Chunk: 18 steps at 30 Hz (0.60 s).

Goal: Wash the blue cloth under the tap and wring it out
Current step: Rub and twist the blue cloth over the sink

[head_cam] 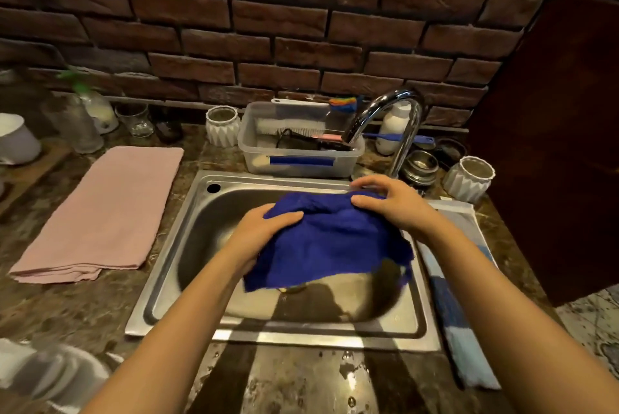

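The blue cloth (330,242) hangs spread over the steel sink (197,209), held up by both hands. My left hand (264,229) grips its left edge, thumb lying on top of the fabric. My right hand (390,201) pinches the cloth's upper right part, fingers arched over it. The chrome tap (385,112) curves over the sink's back right corner, its spout above and behind the cloth. No water stream shows from the spout.
A folded pink towel (100,212) lies left of the sink. A clear plastic tub (301,155) with brushes stands behind it, between white ribbed jars (222,125). A light blue cloth (459,296) lies right of the sink. Glasses stand at the back left, steel bowls by the tap.
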{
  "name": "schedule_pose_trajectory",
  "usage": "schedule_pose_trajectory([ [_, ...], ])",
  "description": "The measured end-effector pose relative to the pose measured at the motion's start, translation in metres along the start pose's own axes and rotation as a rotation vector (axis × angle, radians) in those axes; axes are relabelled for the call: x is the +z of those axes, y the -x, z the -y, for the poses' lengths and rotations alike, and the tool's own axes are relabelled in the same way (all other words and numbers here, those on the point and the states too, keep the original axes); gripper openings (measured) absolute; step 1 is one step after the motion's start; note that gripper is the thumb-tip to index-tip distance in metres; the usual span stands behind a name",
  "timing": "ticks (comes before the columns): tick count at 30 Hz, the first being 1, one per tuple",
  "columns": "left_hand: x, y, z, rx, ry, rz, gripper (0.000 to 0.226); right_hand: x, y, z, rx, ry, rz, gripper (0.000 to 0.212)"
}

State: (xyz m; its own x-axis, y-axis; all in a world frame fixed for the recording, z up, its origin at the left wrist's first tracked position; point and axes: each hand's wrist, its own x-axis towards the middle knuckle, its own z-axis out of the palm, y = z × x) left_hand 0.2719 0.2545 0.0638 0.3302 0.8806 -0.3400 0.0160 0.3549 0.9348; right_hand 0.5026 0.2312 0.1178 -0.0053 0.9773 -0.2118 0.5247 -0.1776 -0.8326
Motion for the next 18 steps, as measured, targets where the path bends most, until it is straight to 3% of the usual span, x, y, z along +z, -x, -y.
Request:
schedule_pose_trajectory([
  [2, 0.001, -0.005, 0.001, -0.042, -0.021, 0.005, 0.059, -0.005, 0.000, -0.007, -0.097, 0.011, 0.032, 0.038],
  [5, 0.002, -0.011, 0.000, -0.138, 0.083, 0.024, 0.066, -0.013, 0.002, -0.012, -0.197, -0.038, 0.155, 0.048],
  [7, 0.000, -0.016, -0.002, -0.218, 0.158, 0.058, 0.055, -0.018, 0.002, -0.014, -0.196, 0.048, 0.282, 0.054],
  [9, -0.001, -0.018, -0.007, -0.299, 0.228, 0.098, 0.032, -0.014, 0.001, -0.018, -0.207, 0.321, 0.385, 0.062],
  [12, -0.006, -0.022, -0.010, -0.333, 0.281, 0.101, 0.023, -0.001, -0.003, -0.027, -0.246, 0.698, 0.232, 0.051],
  [15, -0.007, -0.017, -0.007, -0.193, -0.111, 0.192, 0.029, -0.002, -0.007, -0.033, -0.260, 0.576, 0.049, 0.020],
  [18, 0.002, -0.006, -0.006, 0.021, -0.549, 0.296, 0.031, -0.004, -0.008, -0.030, -0.181, 0.218, 0.058, 0.019],
])
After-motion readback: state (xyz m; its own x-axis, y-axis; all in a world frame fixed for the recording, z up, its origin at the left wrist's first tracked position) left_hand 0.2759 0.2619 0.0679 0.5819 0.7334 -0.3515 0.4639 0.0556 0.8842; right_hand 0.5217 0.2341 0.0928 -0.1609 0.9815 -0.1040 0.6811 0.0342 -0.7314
